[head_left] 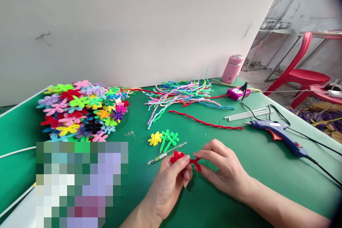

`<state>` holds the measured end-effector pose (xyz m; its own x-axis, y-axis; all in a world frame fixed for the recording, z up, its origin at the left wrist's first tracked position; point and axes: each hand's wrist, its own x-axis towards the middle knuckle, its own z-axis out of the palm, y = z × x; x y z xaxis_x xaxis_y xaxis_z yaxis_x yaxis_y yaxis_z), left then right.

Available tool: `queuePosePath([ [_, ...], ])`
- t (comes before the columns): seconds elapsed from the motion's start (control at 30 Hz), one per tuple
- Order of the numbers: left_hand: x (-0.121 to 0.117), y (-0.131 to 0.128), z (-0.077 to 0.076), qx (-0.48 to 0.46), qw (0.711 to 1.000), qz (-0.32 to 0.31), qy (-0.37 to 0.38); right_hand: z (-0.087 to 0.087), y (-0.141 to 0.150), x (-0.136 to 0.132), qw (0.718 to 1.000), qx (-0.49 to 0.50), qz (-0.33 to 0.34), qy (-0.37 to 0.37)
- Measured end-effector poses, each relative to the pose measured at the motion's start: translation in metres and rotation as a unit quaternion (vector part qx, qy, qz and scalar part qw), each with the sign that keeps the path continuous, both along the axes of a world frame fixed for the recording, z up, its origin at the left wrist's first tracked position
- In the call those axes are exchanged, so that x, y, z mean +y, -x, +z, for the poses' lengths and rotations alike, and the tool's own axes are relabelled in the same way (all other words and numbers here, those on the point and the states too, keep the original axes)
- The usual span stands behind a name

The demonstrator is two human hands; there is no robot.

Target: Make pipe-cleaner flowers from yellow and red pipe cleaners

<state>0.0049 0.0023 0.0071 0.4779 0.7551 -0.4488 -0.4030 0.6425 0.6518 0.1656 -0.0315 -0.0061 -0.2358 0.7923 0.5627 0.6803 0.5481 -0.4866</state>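
Note:
Between my two hands is a red pipe cleaner [197, 164], bent into petal loops at one end with a forked part at the other. My left hand [173, 181] pinches it near the looped petals. The thumb and fingers of my right hand [220, 171] are at the forked right end, touching one branch. Just behind my left hand lies a clear pen [167, 154]. Beyond it are a yellow pipe-cleaner flower [155, 139] and green pipe-cleaner flowers with stems [169, 139]. A single straight red pipe cleaner [205, 120] lies farther back.
A heap of colourful pipe-cleaner flowers [80, 110] is at left, and loose pipe cleaners [181, 92] lie at the back. On the right are a blue glue gun [278, 133] with its cord, glue sticks [248, 114], a purple power socket [238, 93] and a pink bottle [232, 68]. A white board [133, 28] stands behind.

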Motion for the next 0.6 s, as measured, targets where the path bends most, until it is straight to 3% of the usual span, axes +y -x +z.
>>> queuePosePath([
  [0.13,-0.0025,-0.0001,0.0005,0.003,1.0,-0.015,0.004,0.0033,-0.001,0.0005,0.999,-0.034,0.008,-0.034],
  [0.27,-0.0025,-0.0006,0.0009,0.0,1.0,-0.021,-0.005,0.0053,0.0014,-0.0004,1.0,-0.01,0.007,-0.022],
  [0.6,-0.003,-0.0012,0.002,0.059,0.994,-0.042,-0.085,0.0081,0.0061,-0.0039,0.979,0.145,-0.002,0.142],
])
